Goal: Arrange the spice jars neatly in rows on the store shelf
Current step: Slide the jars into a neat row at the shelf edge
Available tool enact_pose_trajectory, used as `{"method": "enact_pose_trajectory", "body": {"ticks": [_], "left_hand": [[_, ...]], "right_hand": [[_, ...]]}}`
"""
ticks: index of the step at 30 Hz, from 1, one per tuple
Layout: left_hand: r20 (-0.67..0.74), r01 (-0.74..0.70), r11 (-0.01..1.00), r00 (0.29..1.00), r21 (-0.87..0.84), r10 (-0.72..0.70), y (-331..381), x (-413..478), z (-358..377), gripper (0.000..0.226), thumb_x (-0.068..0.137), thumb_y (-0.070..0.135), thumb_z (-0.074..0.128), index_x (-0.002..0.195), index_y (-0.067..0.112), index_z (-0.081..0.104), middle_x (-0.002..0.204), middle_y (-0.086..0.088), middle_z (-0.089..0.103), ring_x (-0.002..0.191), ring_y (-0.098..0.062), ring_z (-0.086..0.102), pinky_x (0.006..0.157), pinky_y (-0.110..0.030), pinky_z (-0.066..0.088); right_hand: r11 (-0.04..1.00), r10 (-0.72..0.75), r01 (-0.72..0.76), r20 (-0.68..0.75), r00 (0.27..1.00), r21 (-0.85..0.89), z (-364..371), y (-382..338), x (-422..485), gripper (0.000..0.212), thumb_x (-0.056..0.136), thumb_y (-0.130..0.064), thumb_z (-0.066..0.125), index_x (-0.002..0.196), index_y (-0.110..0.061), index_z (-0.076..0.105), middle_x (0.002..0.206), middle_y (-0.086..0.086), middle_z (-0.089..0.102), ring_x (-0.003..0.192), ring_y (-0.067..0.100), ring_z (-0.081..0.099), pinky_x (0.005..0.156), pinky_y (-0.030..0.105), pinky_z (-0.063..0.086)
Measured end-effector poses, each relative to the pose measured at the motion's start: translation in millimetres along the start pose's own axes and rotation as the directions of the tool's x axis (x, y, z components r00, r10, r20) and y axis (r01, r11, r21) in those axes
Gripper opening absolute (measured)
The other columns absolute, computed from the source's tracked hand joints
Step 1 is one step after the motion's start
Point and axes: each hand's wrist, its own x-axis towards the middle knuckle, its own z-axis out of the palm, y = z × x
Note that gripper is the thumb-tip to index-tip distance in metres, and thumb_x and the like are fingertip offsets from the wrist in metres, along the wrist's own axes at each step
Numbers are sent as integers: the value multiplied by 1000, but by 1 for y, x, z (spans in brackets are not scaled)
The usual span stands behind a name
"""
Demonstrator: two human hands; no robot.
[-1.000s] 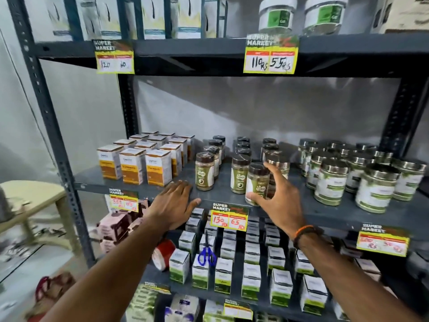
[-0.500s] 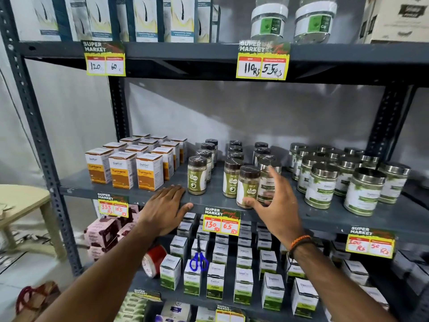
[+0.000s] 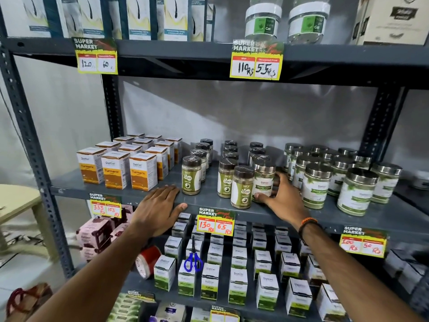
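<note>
The left hand (image 3: 160, 206) lies flat, palm down, on the front edge of the middle shelf (image 3: 116, 194), holding nothing. The right hand (image 3: 282, 198) closes its grip on an upright steel-lidded jar (image 3: 263, 181) labelled "Moringa Leaves". Beside it stand three front brown-lidded spice jars (image 3: 242, 187) reading "GASKA", all upright. Three "Turmeric" boxes (image 3: 115, 170) front their rows at left.

Turmeric boxes (image 3: 116, 168) stand at nine o'clock, blue scissors (image 3: 193, 263) at six, gel tubs (image 3: 263, 19) at twelve.
</note>
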Motion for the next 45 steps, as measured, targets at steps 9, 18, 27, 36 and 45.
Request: {"method": "enact_pose_trajectory", "body": {"ticks": [9,18,27,36,45], "left_hand": [[72,4,999,997,-52,0,2,-2,-18,82,99,71,18,158,16,31,165,-10,37,150,-27,36,121,-45,29],[-115,-47,994,993,-94,36,63,-7,-103,89,95,77,15,159,15,25,166,-13,33,150,-29,35,115,-54,37],[-314,-362,932,881,34,354,210,33,-153,73,104,61,36,150,6,42,153,-19,49,143,-34,43,117,-47,36],[-45,-297,951,955,-87,294,292,51,-81,90,96,80,13,152,13,34,157,-13,43,144,-33,41,107,-56,48],[189,-224,960,948,-167,254,290,69,-13,93,90,84,17,158,21,25,167,-7,31,145,-31,41,109,-55,43]], "right_hand": [[999,-3,3,-13,1000,-34,-8,-5,-3,70,82,-24,84,139,-8,47,126,5,70,97,9,62,88,23,48],[995,-93,95,-115,989,15,-84,-28,-30,69,82,-22,85,140,-11,50,130,5,69,107,18,69,96,35,54],[997,-79,73,-256,963,-36,-201,-1,-59,66,83,-24,84,138,-10,51,118,-3,69,101,13,66,88,25,49],[996,86,-90,-323,943,1,-261,85,-80,66,85,-21,82,141,-11,49,123,-1,68,100,12,65,92,27,49],[968,215,-246,-323,922,-57,-240,159,-64,71,81,-20,85,140,-7,48,125,8,72,107,23,70,93,33,53]]}}
